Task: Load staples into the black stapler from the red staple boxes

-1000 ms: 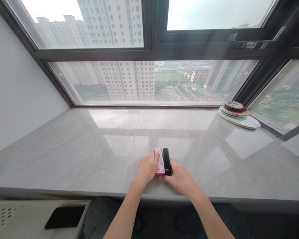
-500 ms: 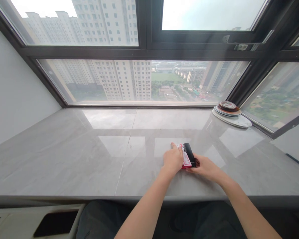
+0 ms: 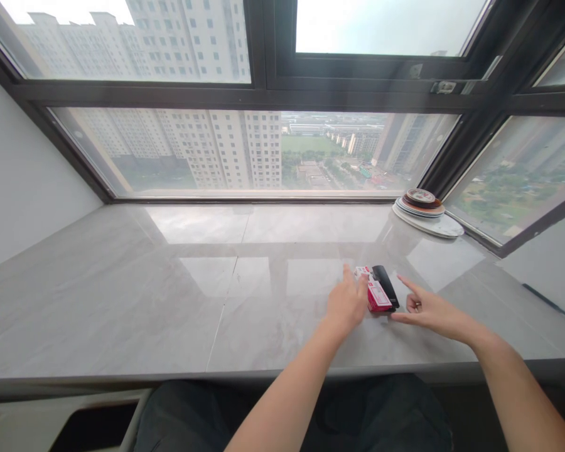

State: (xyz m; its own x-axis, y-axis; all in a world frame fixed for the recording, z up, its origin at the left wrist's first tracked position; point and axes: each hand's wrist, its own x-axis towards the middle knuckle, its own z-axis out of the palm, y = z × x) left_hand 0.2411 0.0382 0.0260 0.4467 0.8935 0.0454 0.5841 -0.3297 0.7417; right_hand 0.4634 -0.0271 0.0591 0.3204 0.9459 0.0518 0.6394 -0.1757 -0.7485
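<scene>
A red-and-white box point(image 3: 378, 294) lies on the grey marbled sill. Against its right side lies a flat black item point(image 3: 386, 285), perhaps a case or wallet; its kind is unclear. My left hand point(image 3: 348, 302) is at the box's left edge with its fingers apart, one fingertip seeming to touch the box. My right hand point(image 3: 428, 311) stands just right of the black item, thumb and forefinger stretched apart and the other fingers curled, holding nothing.
A stack of plates point(image 3: 424, 213) stands in the far right corner by the window frame. The sill's front edge point(image 3: 263, 376) runs close to my legs. At the lower left is a pale surface with a dark rectangular area point(image 3: 94, 427).
The box and black item have shifted right, partly as the view turned. My right hand has let go of them and opened; my left hand's fingers have loosened from the box.
</scene>
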